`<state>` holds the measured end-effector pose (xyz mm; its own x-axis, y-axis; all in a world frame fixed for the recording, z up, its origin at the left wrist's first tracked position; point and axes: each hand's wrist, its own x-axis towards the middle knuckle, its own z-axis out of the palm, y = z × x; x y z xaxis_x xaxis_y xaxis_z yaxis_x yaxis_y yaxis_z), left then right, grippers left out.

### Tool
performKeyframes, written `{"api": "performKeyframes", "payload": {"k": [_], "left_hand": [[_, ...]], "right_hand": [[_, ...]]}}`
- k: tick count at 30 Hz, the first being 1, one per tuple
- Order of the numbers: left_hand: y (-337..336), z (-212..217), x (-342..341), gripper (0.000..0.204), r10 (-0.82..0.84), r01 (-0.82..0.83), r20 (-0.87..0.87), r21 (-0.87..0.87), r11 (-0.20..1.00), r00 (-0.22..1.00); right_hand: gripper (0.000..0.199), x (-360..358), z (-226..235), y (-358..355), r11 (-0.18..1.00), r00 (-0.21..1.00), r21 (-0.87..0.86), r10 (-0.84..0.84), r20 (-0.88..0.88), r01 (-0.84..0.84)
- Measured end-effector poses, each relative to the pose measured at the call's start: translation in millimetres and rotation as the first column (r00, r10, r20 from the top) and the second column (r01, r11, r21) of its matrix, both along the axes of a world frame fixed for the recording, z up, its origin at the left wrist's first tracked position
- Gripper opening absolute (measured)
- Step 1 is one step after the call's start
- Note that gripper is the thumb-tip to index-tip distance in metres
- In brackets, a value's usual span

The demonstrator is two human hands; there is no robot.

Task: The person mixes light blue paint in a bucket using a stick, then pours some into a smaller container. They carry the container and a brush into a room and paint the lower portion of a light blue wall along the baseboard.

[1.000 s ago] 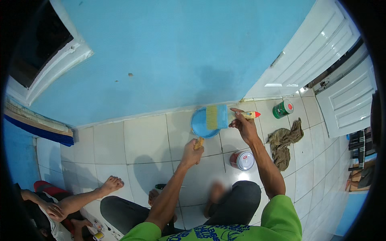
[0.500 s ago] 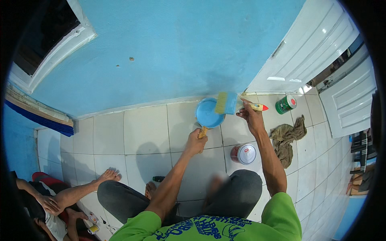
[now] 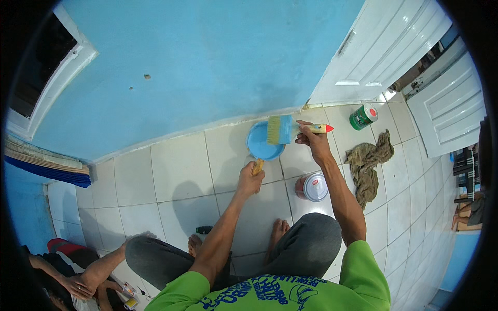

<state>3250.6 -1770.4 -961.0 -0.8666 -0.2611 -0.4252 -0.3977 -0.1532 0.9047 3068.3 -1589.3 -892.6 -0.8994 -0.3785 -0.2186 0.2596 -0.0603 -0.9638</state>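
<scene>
My right hand [image 3: 311, 142] grips the handle of a wide paintbrush [image 3: 282, 129] whose bristles are wet with blue paint and lie over a blue bowl-shaped scoop [image 3: 262, 146]. My left hand [image 3: 250, 180] holds that scoop by its wooden handle [image 3: 257, 166], just above the white tiled floor [image 3: 176, 176]. The brush and scoop sit close to the base of the blue wall [image 3: 207, 62]. I am squatting, with my bare feet and grey trousers below my arms.
A closed paint can [image 3: 313, 186] stands by my right knee. A green can [image 3: 363, 116] and a crumpled brown rag [image 3: 367, 163] lie further right near white doors [image 3: 394, 46]. Another person sits at the lower left, one hand [image 3: 139, 236] on the floor.
The brush has moved left over the scoop, and both hands have shifted slightly toward the wall. The other person's arm at lower left has moved.
</scene>
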Motion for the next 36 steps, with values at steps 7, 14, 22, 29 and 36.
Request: {"api": "performKeyframes", "payload": {"k": [7, 14, 22, 29, 36], "left_hand": [[0, 1, 2, 0.017, -0.056, 0.057, 0.008, -0.067, 0.996, 0.998], [-26, -5, 1, 0.033, -0.283, 0.264, -0.066, -0.213, 0.941, 0.957], [-130, 19, 18, 0.039, -0.561, 0.625, 0.375, -0.693, 0.359, 0.738], [-113, 0, 136, 0.04, -0.842, 0.725, 0.538, -0.565, -0.393, -0.037], [71, -27, 91, 0.094, -0.765, 0.577, 0.01, -0.663, 0.477, 0.644]], "right_hand": [[0.035, -3, -14, -7, 0.996, 0.998, 0.073, 0.057, -0.025, -0.055], [0.033, 1, -13, -10, 0.994, 0.998, 0.106, 0.016, -0.065, -0.009], [0.032, 12, -13, -10, 0.998, 0.997, 0.025, -0.058, -0.045, 0.059], [0.031, 8, 8, 8, 0.996, 0.997, -0.072, -0.064, -0.037, 0.061], [0.028, -12, 28, 14, 0.992, 0.998, -0.12, -0.048, -0.043, 0.043]]}}
